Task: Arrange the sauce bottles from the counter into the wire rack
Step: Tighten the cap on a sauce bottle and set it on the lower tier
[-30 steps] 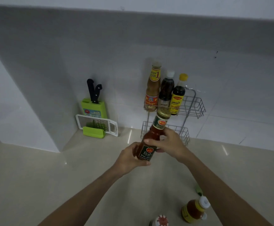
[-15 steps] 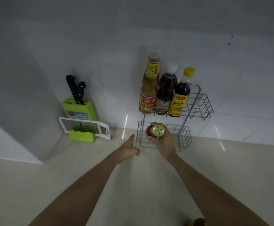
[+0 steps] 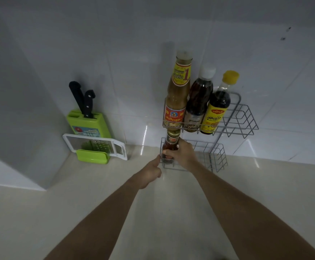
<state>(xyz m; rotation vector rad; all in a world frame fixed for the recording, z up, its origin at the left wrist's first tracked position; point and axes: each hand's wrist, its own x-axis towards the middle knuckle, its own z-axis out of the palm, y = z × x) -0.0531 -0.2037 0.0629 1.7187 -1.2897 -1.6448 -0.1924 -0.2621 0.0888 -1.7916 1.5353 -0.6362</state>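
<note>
Gripping the red sauce bottle point(image 3: 171, 142) around its middle, my right hand point(image 3: 183, 153) holds it upright in the left end of the wire rack's point(image 3: 218, 160) lower basket, its gold cap just under the upper tier. My left hand point(image 3: 150, 173) sits at the rack's front-left corner, fingers curled in, thumb raised beside the wire; whether it pinches that wire I cannot tell. Above stand a tall brown sauce bottle point(image 3: 177, 98), a white-capped dark bottle point(image 3: 200, 98) and a yellow-capped bottle point(image 3: 218, 104).

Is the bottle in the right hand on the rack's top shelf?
No: the right hand holds the red sauce bottle upright in the lower basket, below the loaded upper shelf.
</note>
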